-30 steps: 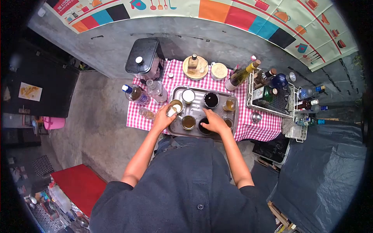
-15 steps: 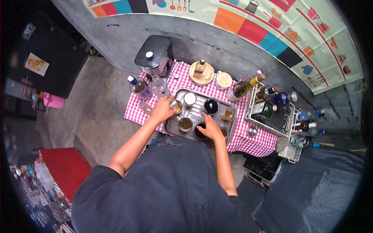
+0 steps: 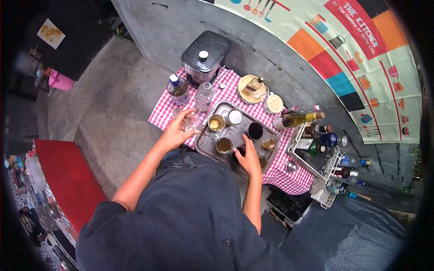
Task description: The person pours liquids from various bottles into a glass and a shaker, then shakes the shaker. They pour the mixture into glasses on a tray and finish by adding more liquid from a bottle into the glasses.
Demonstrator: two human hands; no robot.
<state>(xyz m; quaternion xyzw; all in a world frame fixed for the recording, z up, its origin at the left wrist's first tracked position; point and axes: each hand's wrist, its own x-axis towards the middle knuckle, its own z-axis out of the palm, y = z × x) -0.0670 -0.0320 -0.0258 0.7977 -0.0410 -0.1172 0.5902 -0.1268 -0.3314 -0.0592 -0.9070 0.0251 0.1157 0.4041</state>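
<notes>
My left hand (image 3: 174,133) is open at the tray's left edge, thumb and fingers spread, with a clear empty glass (image 3: 193,121) right by its fingertips. My right hand (image 3: 248,159) curls around a glass of dark drink (image 3: 237,155), which it partly covers. Both are over a grey metal tray (image 3: 202,143). On the tray stand a cup with a little amber liquid (image 3: 216,123), a white-topped mug (image 3: 234,117), a mug of brown drink (image 3: 224,145), a glass of black drink (image 3: 255,131) and a small amber glass (image 3: 268,143).
Behind the tray are a black-lidded dispenser (image 3: 205,56), a blue-capped bottle (image 3: 178,90), a clear bottle (image 3: 205,97), a wooden plate with a small bottle (image 3: 246,92) and a cream-topped mug (image 3: 273,104). A wine bottle (image 3: 294,120) leans near a bottle rack (image 3: 316,151) at right.
My left hand has let go of the cup with amber liquid and moved left toward the clear glass. My right hand stays at the dark drink. The camera view has turned.
</notes>
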